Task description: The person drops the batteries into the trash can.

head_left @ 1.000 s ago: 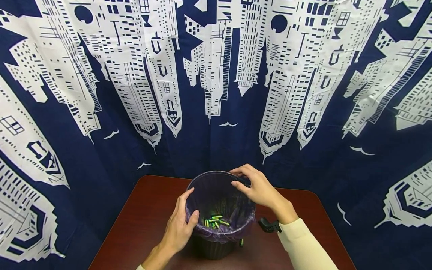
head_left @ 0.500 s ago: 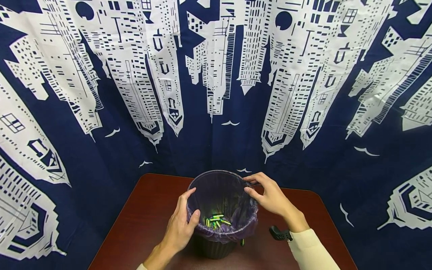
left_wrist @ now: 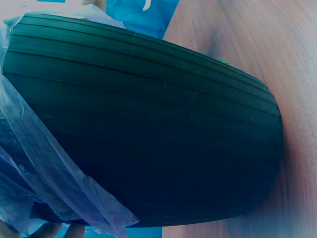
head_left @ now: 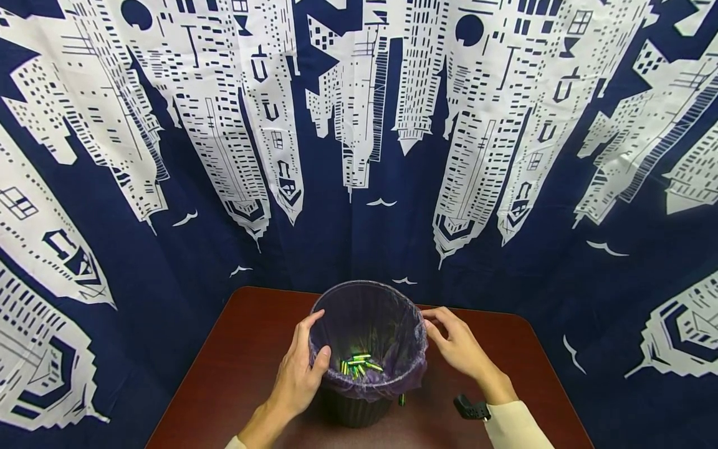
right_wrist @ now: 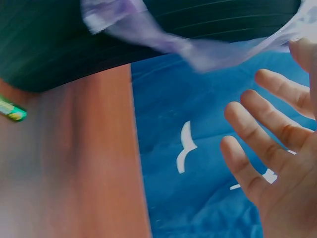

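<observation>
A dark ribbed trash can stands upright on the table, lined with a thin purple trash bag folded out over its rim. Several green-and-gold batteries lie at the bottom inside. My left hand holds the can's left side, index fingertip and thumb at the rim; in the left wrist view some fingertips show beside the bag. At the right rim, my right hand pinches the bag's edge between thumb and index finger. Its other fingers are spread apart, away from the can.
Another battery lies on the table just right of the can's base. The reddish-brown table has rounded far corners. A navy curtain with a white upside-down skyline hangs behind. A black strap device sits at the right wrist.
My right hand has travelled along the rim from the back to the right side, bringing its fingers down to the bag's edge. The left hand has stayed at the left side.
</observation>
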Tool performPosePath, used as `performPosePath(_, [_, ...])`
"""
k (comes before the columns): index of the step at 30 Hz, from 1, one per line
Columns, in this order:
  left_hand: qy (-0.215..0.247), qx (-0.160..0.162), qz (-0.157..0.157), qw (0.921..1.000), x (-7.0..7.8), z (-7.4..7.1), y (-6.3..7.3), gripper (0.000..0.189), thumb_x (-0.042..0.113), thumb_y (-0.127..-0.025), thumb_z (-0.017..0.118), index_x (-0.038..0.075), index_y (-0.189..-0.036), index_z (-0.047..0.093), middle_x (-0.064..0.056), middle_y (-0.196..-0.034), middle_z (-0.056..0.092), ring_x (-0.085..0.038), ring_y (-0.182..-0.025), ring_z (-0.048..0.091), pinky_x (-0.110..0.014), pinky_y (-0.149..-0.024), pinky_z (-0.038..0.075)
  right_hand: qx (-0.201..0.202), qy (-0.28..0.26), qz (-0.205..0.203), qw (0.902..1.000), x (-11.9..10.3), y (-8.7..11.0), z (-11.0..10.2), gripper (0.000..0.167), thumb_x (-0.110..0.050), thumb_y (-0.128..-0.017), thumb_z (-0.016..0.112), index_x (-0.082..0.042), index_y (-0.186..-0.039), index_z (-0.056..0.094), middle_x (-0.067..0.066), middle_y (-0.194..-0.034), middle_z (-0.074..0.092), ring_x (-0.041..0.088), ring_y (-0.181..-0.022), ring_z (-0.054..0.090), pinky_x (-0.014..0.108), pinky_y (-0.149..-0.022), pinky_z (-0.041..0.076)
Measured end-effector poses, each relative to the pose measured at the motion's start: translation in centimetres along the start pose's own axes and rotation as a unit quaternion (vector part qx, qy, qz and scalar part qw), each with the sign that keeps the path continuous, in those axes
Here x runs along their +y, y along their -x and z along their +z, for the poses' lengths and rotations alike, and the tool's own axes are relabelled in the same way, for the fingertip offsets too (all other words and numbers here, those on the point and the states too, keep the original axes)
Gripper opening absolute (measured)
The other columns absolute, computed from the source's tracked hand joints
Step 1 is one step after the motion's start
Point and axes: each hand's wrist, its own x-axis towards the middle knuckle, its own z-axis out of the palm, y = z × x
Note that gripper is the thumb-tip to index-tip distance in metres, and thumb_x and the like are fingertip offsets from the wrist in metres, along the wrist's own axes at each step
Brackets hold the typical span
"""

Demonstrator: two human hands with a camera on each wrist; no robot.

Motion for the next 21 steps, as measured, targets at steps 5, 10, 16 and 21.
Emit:
performPosePath(5, [-0.002,0.0,-0.001,1.0,0.0,0.1,-0.1,0.068,0.029,-0.108,0.062,0.018,-0.174,0.049,-0.005,-0.176,0.056,-0.036,-0.144,0.073,-0.06,-0.098,0.067,-0.006,-0.017,0.016,0.9997,1.7,2.0,1.7,0.023,-0.011,-0.117,0.07,-0.013,-0.137,0.081,-0.001,-0.124,0.079,0.0,-0.105,0.072,0.028,-0.091,0.061])
performPosePath(10, [0.0,0.001,-0.002,1.0,0.0,0.1,-0.1,0.069,0.028,-0.107,0.063,0.017,-0.173,0.049,-0.005,-0.175,0.056,-0.036,-0.144,0.073,-0.061,-0.098,0.066,-0.026,-0.059,0.058,0.9963,3.4,4.3,3.4,0.019,-0.008,-0.115,0.072,-0.01,-0.132,0.08,-0.001,-0.117,0.077,-0.002,-0.1,0.071,0.024,-0.085,0.061])
performPosePath(16, [0.002,0.006,0.0,1.0,-0.1,0.1,-0.1,0.068,0.03,-0.108,0.062,0.018,-0.173,0.049,-0.004,-0.175,0.056,-0.036,-0.142,0.073,-0.061,-0.095,0.066,-0.064,-0.068,0.088,0.9917,5.0,6.9,5.5,0.018,-0.011,-0.115,0.073,-0.011,-0.133,0.078,0.0,-0.121,0.074,0.002,-0.104,0.072,0.026,-0.087,0.062])
performPosePath(21, [0.003,0.005,-0.001,1.0,-0.1,0.1,-0.1,0.068,0.032,-0.108,0.061,0.019,-0.174,0.049,-0.004,-0.176,0.056,-0.036,-0.141,0.074,-0.061,-0.096,0.067,-0.099,-0.054,0.054,0.9921,5.9,9.2,7.3,0.023,-0.022,-0.115,0.075,-0.012,-0.136,0.076,0.004,-0.133,0.071,0.007,-0.107,0.071,0.028,-0.088,0.062])
